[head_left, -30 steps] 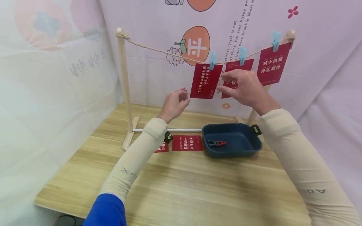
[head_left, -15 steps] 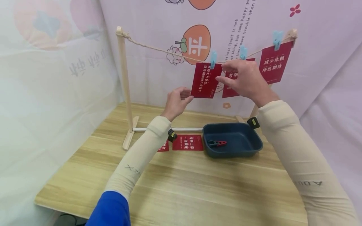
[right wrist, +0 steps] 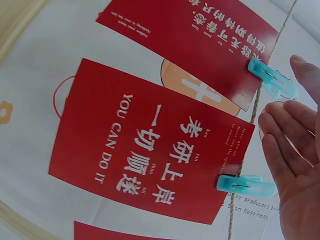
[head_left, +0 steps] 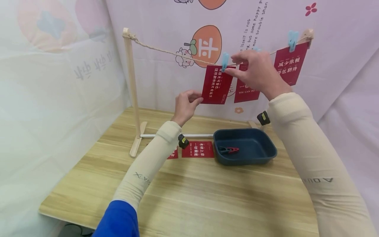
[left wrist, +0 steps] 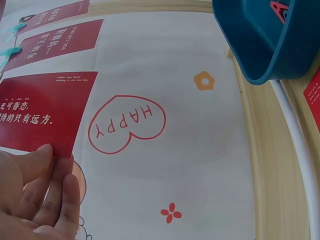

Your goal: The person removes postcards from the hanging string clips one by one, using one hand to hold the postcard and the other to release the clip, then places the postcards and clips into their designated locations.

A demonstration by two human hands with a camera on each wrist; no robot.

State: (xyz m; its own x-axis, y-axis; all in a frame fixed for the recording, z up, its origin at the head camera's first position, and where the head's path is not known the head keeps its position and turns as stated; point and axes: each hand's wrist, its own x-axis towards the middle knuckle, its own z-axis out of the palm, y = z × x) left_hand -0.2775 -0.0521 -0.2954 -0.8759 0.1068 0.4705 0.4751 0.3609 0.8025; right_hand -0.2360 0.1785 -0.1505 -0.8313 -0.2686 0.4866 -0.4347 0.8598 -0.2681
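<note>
A red card (head_left: pixel 217 86) with white lettering hangs from the twine under a light blue clothespin (head_left: pixel 225 62). My left hand (head_left: pixel 186 106) pinches the card's lower left edge; in the left wrist view the thumb (left wrist: pixel 40 159) lies on its printed face, with fingers behind. At the clothespin, my right hand (head_left: pixel 260 73) is spread, thumb and fingers apart on either side of the clip's handle end (right wrist: pixel 286 89). Behind that hand hangs a second red card (right wrist: pixel 155 142) under another blue clothespin (right wrist: pixel 245 186), and a third card (head_left: pixel 291 62) hangs at the far right.
The twine (head_left: pixel 165 51) runs between the posts of a wooden stand (head_left: pixel 132 85). Below it, a dark blue basin (head_left: pixel 245 158) holds red and dark green clothespins (head_left: pixel 229 150). Red cards (head_left: pixel 197 149) lie on the table (head_left: pixel 207 197) beside the basin.
My left hand has come up and right to the card and taken hold of its edge. The right hand has risen toward the clothespin on that card.
</note>
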